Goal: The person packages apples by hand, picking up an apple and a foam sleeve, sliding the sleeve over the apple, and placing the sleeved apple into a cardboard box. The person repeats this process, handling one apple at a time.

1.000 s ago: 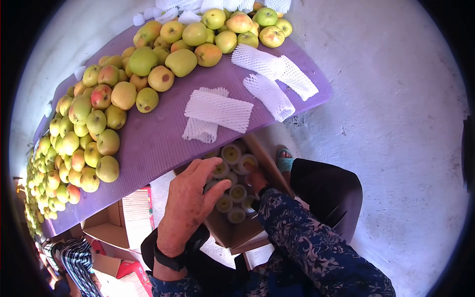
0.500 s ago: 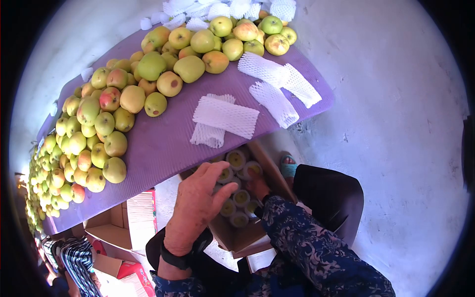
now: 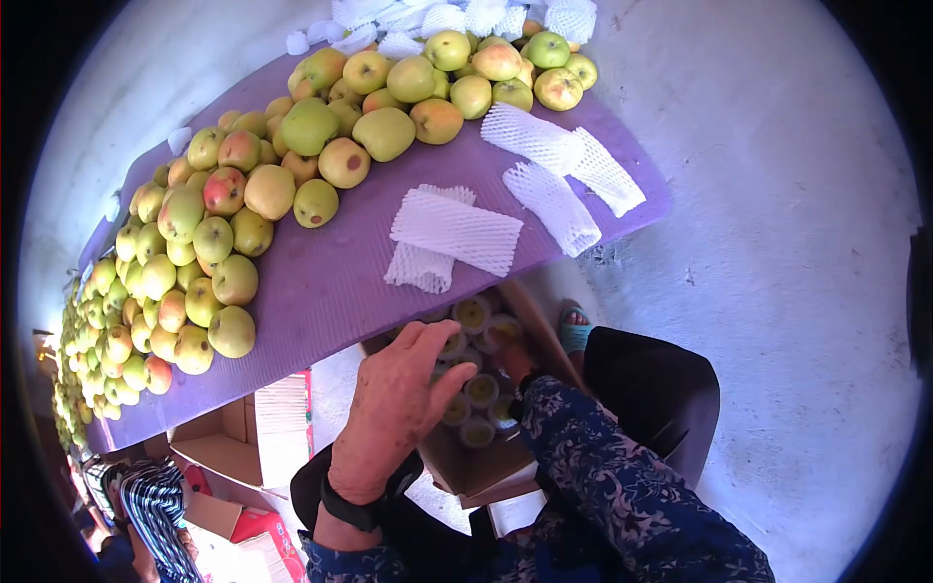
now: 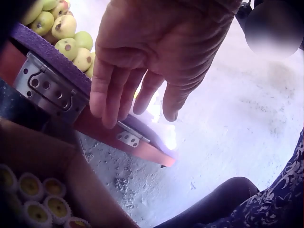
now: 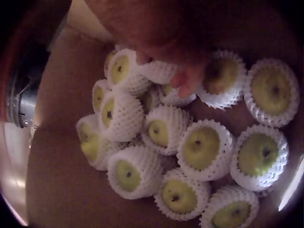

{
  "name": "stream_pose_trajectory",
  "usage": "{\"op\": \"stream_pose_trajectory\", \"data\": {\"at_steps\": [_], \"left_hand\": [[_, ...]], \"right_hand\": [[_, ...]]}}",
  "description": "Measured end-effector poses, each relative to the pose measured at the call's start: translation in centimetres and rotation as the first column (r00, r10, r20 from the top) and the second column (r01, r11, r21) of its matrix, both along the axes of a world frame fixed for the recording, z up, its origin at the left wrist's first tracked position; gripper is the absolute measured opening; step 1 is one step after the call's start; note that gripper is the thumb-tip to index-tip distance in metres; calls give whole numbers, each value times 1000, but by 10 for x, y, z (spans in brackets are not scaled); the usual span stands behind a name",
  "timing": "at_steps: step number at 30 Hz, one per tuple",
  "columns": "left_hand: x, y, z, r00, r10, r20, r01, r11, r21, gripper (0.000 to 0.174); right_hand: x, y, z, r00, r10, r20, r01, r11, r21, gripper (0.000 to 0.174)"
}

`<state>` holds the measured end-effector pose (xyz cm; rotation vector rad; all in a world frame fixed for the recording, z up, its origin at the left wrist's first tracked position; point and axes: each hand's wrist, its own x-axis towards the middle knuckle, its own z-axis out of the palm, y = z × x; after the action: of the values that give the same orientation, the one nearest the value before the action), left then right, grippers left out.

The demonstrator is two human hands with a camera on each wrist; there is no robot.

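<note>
Netted apple (image 5: 159, 71): down in the cardboard box (image 3: 465, 464), on its side atop the packed layer (image 5: 202, 147), white foam sleeve all round
Right hand (image 5: 161, 28): deep in the box, fingertips (image 5: 184, 84) right on that apple; clasping or merely touching, cannot tell, too dark in there
Packed layer: green apples in foam sleeves, ends up, shoulder to shoulder
Left hand (image 3: 394, 403): hovering over the box's near edge, fingers loose and spread, holding nothing, black band (image 3: 340, 505) at the wrist
Box: tucked under the edge of the purple mat (image 3: 321, 282)
Mat top: loose apples (image 3: 243, 204) heaped along the far side, flat foam sleeves (image 3: 455, 230) near the box side
Below: open cartons (image 3: 233, 442) to the left, pale concrete floor (image 3: 777, 243) to the right
</note>
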<state>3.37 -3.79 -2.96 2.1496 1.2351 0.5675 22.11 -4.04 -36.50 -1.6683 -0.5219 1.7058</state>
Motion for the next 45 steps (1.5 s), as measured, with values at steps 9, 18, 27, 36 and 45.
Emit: {"op": "stream_pose_trajectory", "data": {"at_steps": [9,18,27,36,45], "left_hand": [[-2,-2,1,1000,-4,-8,4,1000,9,36],[-4,-2,3,999,-24,-22,24,1000,8,37],[-3,-2,4,998,-17,-59,17,1000,0,37],[-3,-1,2,996,-30,-86,30,1000,3,37],[1,2,2,994,-41,-98,42,999,10,36]], "right_hand": [[10,-24,-48,710,223,668,-507,820,266,58],[18,-30,-27,996,-64,-67,67,997,43,54],[8,-32,-33,1000,-15,3,14,971,238,51],[-6,-6,-11,986,-138,94,136,990,27,31],[10,-2,-61,763,265,589,-427,892,151,37]]}}
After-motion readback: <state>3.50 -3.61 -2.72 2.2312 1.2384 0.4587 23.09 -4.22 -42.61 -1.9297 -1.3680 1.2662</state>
